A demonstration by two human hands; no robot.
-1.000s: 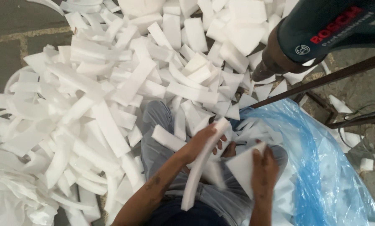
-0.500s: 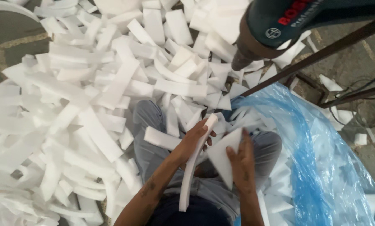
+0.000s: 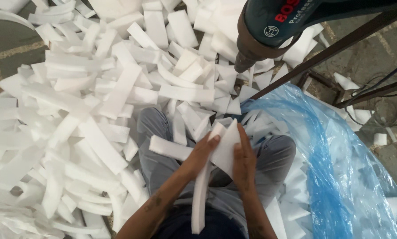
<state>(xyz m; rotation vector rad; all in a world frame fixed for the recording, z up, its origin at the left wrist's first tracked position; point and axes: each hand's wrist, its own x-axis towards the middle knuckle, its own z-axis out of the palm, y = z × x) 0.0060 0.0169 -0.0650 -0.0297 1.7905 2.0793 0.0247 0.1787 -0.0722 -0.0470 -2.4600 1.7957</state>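
Note:
My left hand grips a long white foam strip that hangs down over my lap. My right hand holds a wider white foam piece pressed against the top of that strip. Both hands meet above my grey-trousered knees. Another foam strip lies across my left thigh.
A large heap of white foam strips covers the floor to the left and ahead. A blue plastic bag with foam pieces lies at the right. A dark power drill is mounted on a metal frame above, with cables at the right.
My hands have drawn closer together, bringing the wide foam piece against the long strip. The view has shifted slightly, so the drill sits further left.

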